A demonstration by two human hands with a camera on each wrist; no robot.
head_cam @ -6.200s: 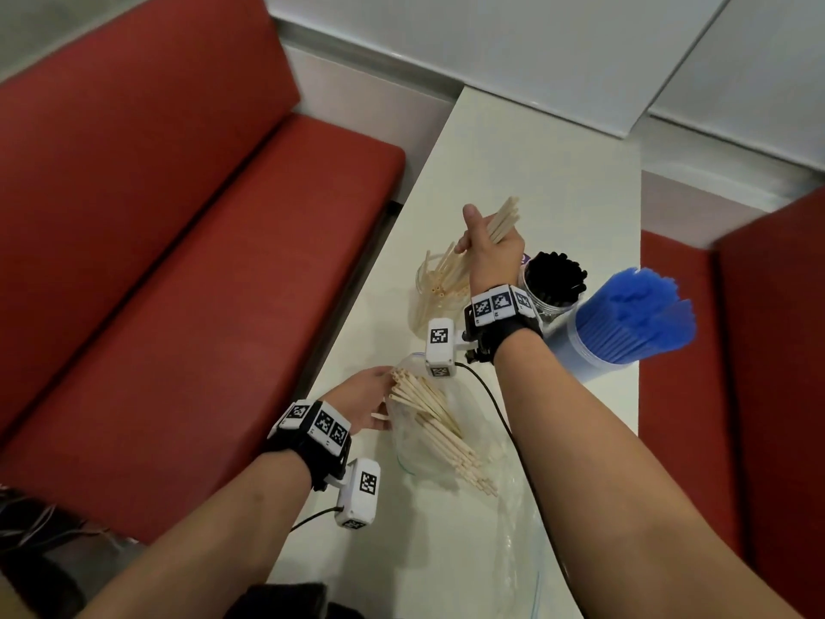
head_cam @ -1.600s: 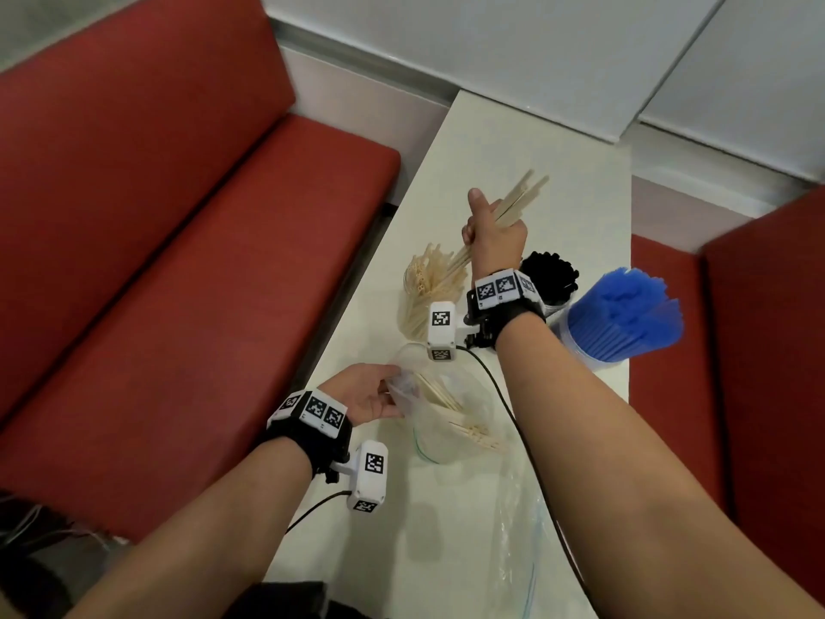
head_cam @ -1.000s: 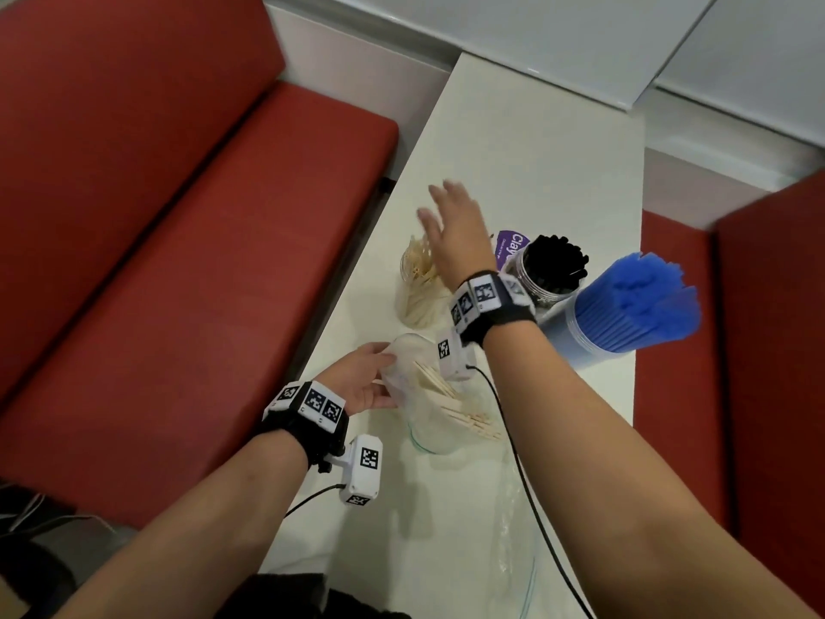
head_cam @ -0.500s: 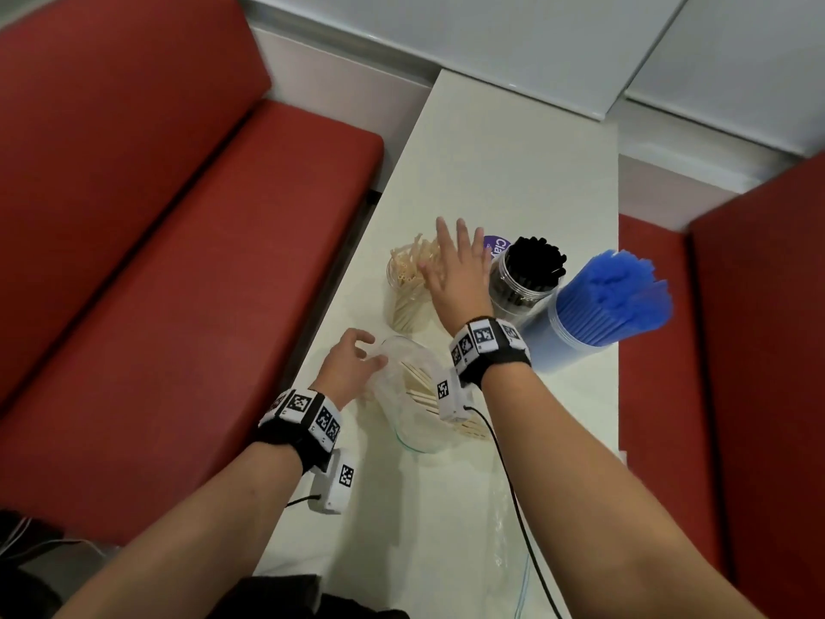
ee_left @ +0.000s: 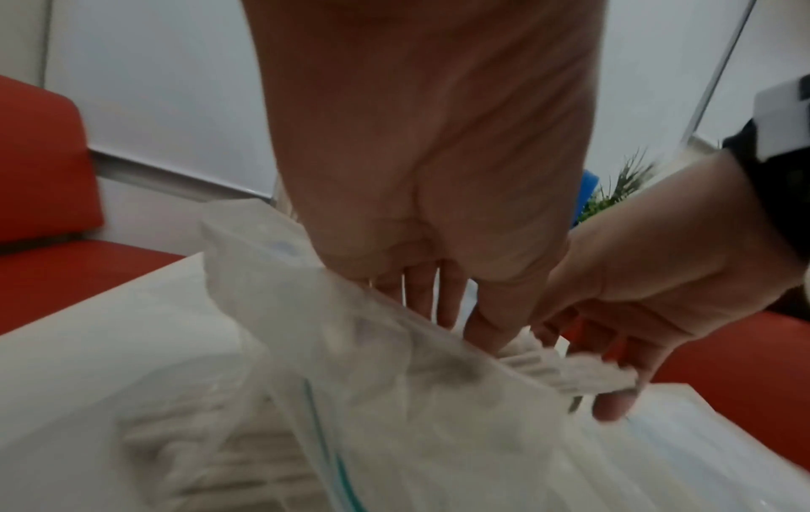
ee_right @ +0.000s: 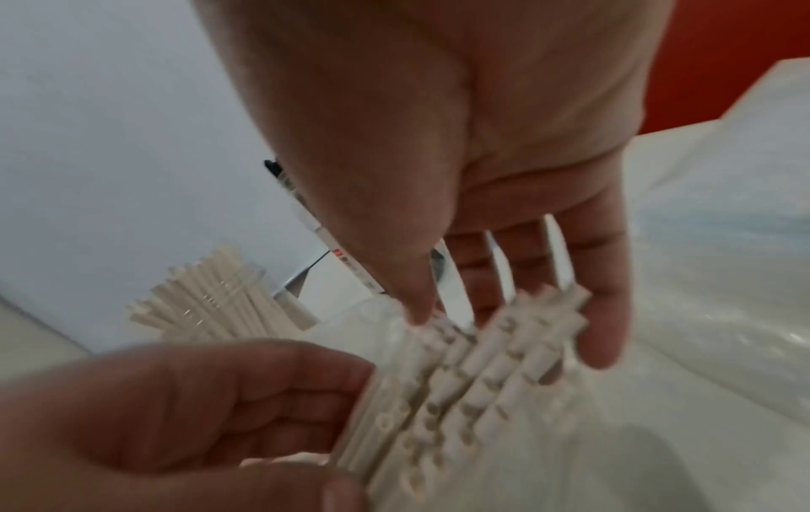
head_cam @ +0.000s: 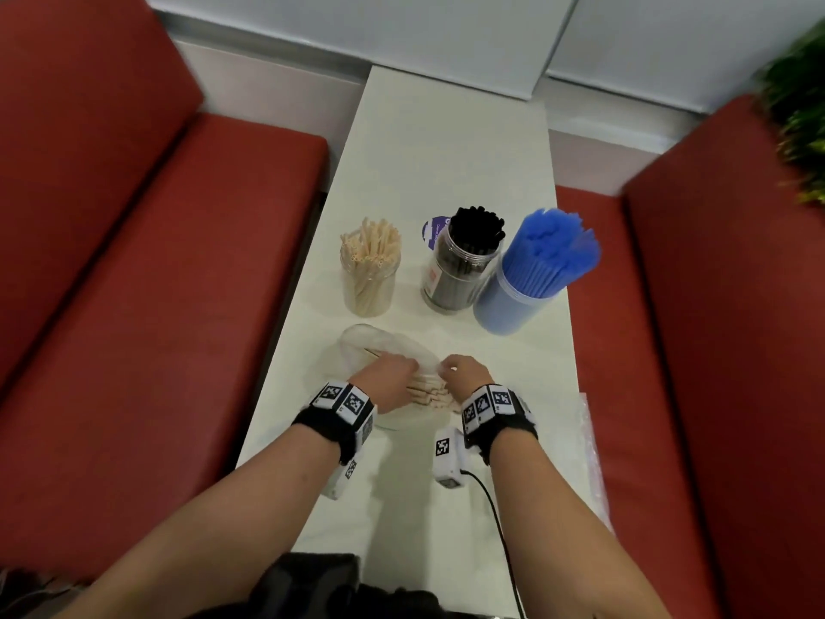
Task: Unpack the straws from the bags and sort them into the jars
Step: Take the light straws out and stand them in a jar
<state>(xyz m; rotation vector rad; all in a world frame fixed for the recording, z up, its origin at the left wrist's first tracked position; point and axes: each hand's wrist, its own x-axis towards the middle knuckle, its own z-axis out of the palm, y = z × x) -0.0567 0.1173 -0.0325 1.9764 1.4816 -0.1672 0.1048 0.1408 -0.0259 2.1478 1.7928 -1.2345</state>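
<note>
Hands meet at the white table's near edge. Left hand and right hand both grip the bundle of cream paper straws at the clear plastic bag.

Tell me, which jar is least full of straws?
The jar of beige straws, leftmost of the three. Its straws lean loosely with gaps, while the black-straw jar and blue-straw jar are packed tight.

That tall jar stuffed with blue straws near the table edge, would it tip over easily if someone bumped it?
Probably fairly easily. The blue straws stick far above the jar, so the weight likely sits high. In the head view the jar looks tilted, though the wide lens may exaggerate that. It stands close to the table edge, so a knock could send it off.
</note>
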